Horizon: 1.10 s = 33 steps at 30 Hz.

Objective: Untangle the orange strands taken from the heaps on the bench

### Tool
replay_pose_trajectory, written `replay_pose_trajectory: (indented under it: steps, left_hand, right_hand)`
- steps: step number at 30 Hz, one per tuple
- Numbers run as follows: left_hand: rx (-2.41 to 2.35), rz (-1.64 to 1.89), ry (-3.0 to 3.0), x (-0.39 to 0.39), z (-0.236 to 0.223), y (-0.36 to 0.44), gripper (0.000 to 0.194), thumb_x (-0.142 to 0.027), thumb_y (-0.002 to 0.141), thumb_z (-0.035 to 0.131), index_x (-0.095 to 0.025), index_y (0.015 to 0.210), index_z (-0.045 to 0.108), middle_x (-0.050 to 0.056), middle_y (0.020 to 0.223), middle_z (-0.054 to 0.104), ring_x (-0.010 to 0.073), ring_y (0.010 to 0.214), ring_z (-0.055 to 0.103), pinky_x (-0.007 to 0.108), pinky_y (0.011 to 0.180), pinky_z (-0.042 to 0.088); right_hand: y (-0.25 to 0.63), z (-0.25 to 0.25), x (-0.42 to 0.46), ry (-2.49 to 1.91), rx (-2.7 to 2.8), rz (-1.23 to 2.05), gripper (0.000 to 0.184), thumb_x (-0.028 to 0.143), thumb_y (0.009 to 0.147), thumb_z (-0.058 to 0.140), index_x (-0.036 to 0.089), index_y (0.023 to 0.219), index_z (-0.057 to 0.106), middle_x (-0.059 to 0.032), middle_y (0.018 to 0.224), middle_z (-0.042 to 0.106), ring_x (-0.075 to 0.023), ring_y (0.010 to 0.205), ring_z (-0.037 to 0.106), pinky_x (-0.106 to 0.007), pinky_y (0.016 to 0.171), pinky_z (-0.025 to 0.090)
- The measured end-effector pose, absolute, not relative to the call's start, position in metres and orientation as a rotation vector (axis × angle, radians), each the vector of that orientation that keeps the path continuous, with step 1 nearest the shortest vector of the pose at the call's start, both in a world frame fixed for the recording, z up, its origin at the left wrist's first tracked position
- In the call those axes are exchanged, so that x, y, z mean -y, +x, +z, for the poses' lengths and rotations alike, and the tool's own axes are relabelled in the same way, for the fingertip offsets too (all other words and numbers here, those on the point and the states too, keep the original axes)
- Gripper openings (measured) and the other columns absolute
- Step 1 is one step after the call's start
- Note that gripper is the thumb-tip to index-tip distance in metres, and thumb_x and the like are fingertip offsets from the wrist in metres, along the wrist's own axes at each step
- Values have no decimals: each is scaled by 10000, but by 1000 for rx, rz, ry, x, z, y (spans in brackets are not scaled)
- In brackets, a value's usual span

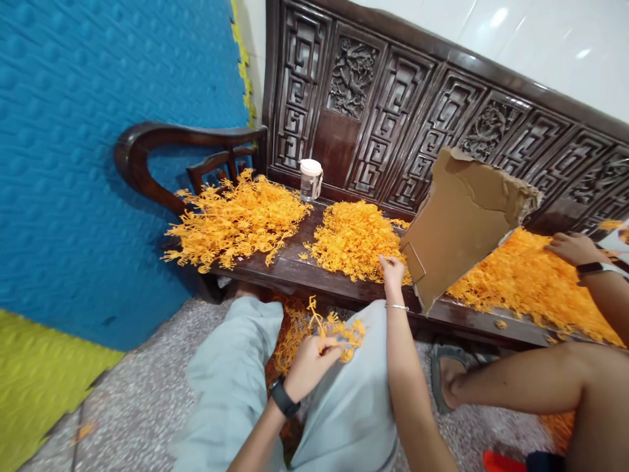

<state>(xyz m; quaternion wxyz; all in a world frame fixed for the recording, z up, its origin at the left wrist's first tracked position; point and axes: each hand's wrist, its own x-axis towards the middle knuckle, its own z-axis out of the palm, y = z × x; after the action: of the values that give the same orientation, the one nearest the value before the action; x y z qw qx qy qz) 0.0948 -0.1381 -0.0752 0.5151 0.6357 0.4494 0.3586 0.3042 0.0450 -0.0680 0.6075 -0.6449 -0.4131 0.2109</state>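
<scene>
My left hand [314,364], with a dark watch on its wrist, is closed on a bunch of orange branching plastic pieces [351,331] above my lap. At the front right of the middle pile of small orange pieces [356,236], my right hand [393,270] has its fingers pinched together; what lies between them is too small to make out. A taller pile of orange branching sprigs [246,219] lies on the bench's left end. Loose orange bits lie between the two piles.
A cardboard sheet [459,216] stands tilted on the dark wooden bench [295,272], right of my hand. Beyond it another person's hand [574,249] touches a large orange pile [535,282]. A white-lidded cup [310,180] stands by the carved backrest. More orange pieces lie below, between my legs.
</scene>
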Motion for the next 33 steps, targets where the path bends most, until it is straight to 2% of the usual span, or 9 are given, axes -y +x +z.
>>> replay_pose_trajectory:
  steps: [3,6,10,18,21,23,26,28,33]
  left_hand:
    - [-1091,888,1533,132,-77,81,346,-320,753,413,-184,453,306,-44,442,283,99,443,283,245,464,197]
    - [-1117,989,1479,127,-79,66,356,-354,760,413,-181,462,326,-40,451,294,102,454,298,240,466,213]
    - [-1161,1084,1412,123,-78,51,381,-390,755,427,-179,450,340,-42,443,280,100,446,292,237,462,225]
    - [-1202,1157,1380,122,-74,36,384,-389,722,462,-169,417,384,-41,427,339,97,444,321,229,463,258]
    - [-1177,1157,1274,123,-73,31,381,-395,701,498,-164,412,407,-37,414,362,86,415,301,226,422,229]
    - [-1129,1201,1115,124,-73,29,378,-391,689,525,-160,411,416,-38,410,370,73,386,268,222,386,188]
    - [-1004,1362,837,123,-76,26,377,-359,699,542,-160,411,403,-52,396,328,62,375,251,208,395,237]
    - [-934,1429,732,122,-78,25,375,-334,718,537,-159,414,403,-64,380,284,58,373,242,204,436,293]
    - [-961,1457,719,117,-86,21,370,-313,730,546,-151,421,420,-57,381,302,56,382,270,190,421,286]
  right_hand:
    - [303,-67,-45,-1506,913,447,291,314,579,645,95,739,539,-11,565,539,-100,471,481,-219,465,393]
    - [308,-62,-42,-1487,817,258,330,314,676,571,113,924,488,-47,719,574,-105,574,523,-217,532,424]
    - [312,-55,-43,-1426,744,20,261,310,728,509,104,886,529,-104,877,584,-131,745,548,-235,675,443]
    - [307,-56,-64,-1411,736,244,392,128,684,469,64,1065,534,-129,1039,558,-153,886,543,-264,789,420]
    - [303,-56,-58,-1407,704,281,410,76,646,448,46,1048,526,-141,1055,549,-153,888,542,-266,784,423]
    - [292,-55,-48,-1376,702,297,349,87,644,450,50,979,544,-136,1017,563,-146,853,551,-260,760,431]
    - [265,-52,-30,-1241,801,466,215,167,661,494,93,852,558,-84,856,604,-129,730,565,-242,674,441]
    - [244,-49,-19,-1132,985,728,194,264,694,510,122,815,563,-57,775,609,-122,658,562,-234,614,434]
    - [207,-43,-4,-979,1595,1352,426,496,786,384,143,835,618,-74,816,621,-126,725,572,-226,633,420]
